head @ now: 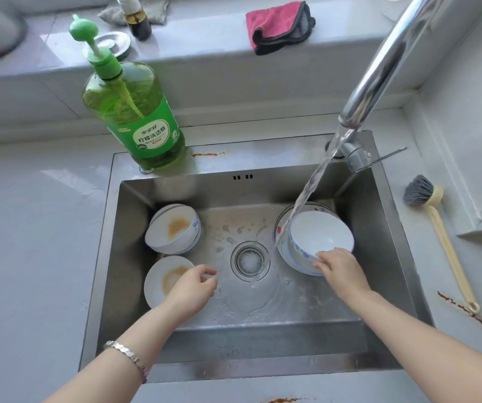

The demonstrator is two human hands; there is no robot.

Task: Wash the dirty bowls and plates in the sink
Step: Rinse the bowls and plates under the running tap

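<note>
Nearest the camera, the left hand (193, 286) hangs low over the floor of the sink (263, 340), fingers loosely curled and holding nothing, a bracelet (126, 356) on its wrist. The stained plate (165, 279) lies flat just to the left of that hand, its right edge hidden under the knuckles, so this hand is plainly the nearer one to it. The right hand (341, 271) is taken up on the other side of the drain (250, 260). It grips the near rim of a white bowl (319, 232), which looks clean inside and tilts toward the camera, resting in a patterned plate (295, 264).

Water (306, 193) from the faucet (379, 62) falls just past the left edge of that bowl. Beyond the stained plate, in the back-left corner, sits a stack of stained bowls (172, 228), tipped on its side with the mouths facing the camera. Picking up the next dirty piece likely means a short leftward reach.

Farther back stand a dish-soap bottle (143, 117), a brush (434, 216) to the right and a pink cloth (277, 24) on the ledge.
</note>
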